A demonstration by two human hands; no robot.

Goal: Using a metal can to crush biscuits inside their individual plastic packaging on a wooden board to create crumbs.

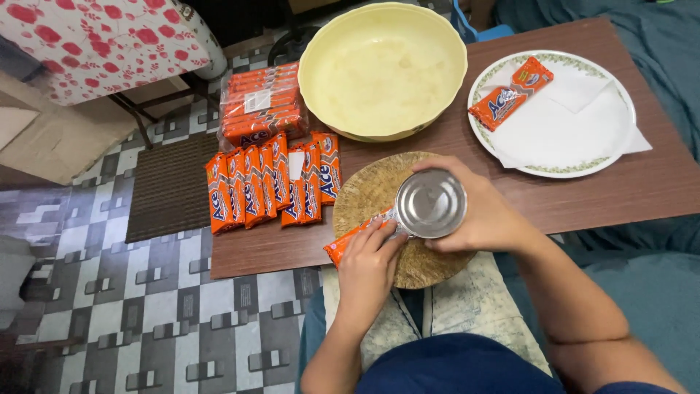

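Observation:
My left hand (pixel 368 259) pins an orange biscuit packet (pixel 344 242) flat on a round wooden board (pixel 372 191) at the table's near edge. My right hand (pixel 481 211) grips an upside-down steel cup (pixel 430 203) and presses its base onto the packet's right end. Most of the packet is hidden under my fingers and the cup.
A large empty cream bowl (pixel 383 69) sits behind the board. A white plate (pixel 554 113) with a napkin and one orange packet (pixel 510 93) is at the right. Several orange packets (pixel 273 182) lie at the left, with a wrapped bundle (pixel 261 106) behind them.

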